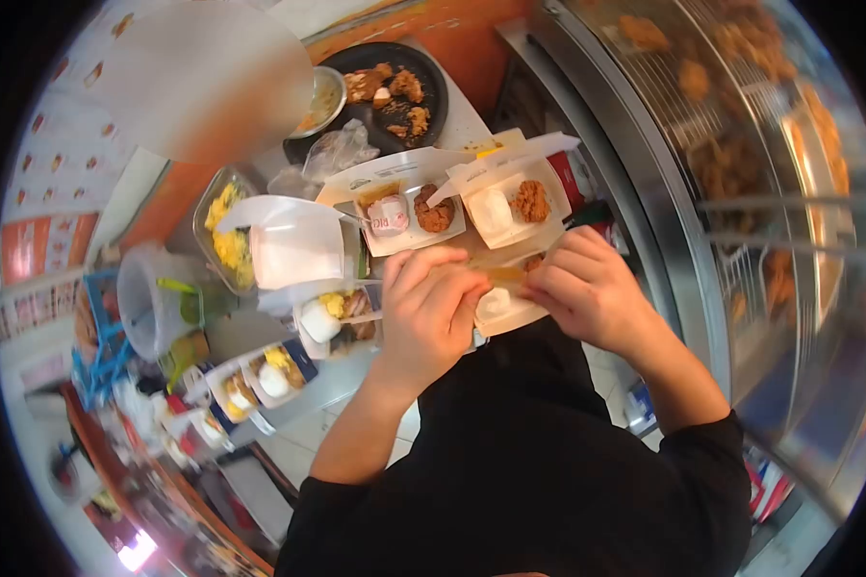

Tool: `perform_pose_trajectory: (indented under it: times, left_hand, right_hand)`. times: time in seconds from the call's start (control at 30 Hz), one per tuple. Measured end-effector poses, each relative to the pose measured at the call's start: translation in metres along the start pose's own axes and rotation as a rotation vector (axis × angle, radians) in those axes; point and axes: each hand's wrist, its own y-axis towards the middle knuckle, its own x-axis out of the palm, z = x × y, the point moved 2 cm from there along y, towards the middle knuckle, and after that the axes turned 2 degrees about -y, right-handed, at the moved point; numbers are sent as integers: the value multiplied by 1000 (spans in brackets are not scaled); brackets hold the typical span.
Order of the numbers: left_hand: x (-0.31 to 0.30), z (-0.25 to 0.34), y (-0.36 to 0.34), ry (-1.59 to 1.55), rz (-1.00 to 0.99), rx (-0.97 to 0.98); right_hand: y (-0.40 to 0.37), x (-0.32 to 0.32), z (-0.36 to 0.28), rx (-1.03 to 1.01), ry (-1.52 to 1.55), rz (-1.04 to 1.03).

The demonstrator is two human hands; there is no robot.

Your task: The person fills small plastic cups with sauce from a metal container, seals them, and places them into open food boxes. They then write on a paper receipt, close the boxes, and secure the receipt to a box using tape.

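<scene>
Both hands are above an open paper box point(510, 317) that holds something white. My left hand point(433, 303) has its fingers curled and pinched at the left end of a small yellowish-brown item point(506, 275). My right hand point(587, 288) pinches the other end of it. Behind my hands stands an open box with fried chicken point(531, 201) and a white lump point(489, 212). Left of that, another box holds a wrapped item point(389, 215) and a dark fried piece point(434, 209).
A black pan point(438, 91) with fried pieces and a bowl point(325, 101) stand at the back. Food boxes point(298, 252), a tray of yellow food point(227, 236) and a clear tub point(149, 298) are at left. A glass display case point(664, 144) borders the right.
</scene>
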Motion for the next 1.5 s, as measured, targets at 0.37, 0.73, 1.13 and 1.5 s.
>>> perform_pose_trajectory:
  times: [0.37, 0.73, 1.13, 1.5]
  left_hand:
    - [30, -1, -275, 0, 498, -999]
    - [231, 144, -763, -1640, 1208, -2135]
    - [-188, 6, -1054, -949, 1749, -1863]
    - [-566, -128, -1259, -664, 1210, -2010]
  right_hand:
    - [57, 43, 111, -29, -313, -290]
    - [150, 203, -226, 46, 146, -294]
    - [94, 664, -655, -644, 214, -1253]
    - [273, 1082, -1022, -58, 886, -1351]
